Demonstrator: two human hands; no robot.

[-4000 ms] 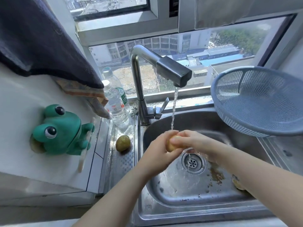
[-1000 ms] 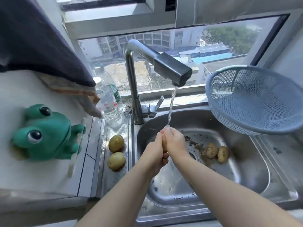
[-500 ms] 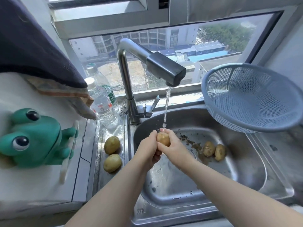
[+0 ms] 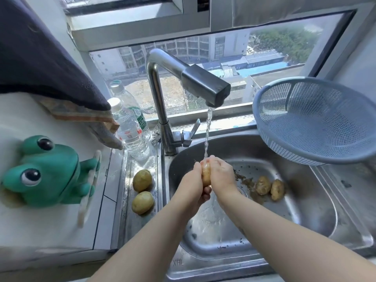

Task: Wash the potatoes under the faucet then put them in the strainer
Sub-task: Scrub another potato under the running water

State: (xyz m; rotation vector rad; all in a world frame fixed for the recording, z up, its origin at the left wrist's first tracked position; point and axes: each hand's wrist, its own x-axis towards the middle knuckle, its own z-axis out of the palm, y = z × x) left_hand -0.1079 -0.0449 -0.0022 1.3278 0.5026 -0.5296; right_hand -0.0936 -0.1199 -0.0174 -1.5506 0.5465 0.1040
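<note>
The small yellow-brown potato stands on end under the thin water stream from the steel faucet, above the stainless sink. Half a second ago it sat round side up at the fingertips. Now it is turned and sandwiched between the left hand and right hand, the fingers of both curled round it. The rubbing likely isn't finished, though the visible skin is pale, wet and glossy. Two muddy potatoes wait on the sink floor, and two smooth potatoes lie on the wet counter. No potato shows in the blue plastic strainer.
</note>
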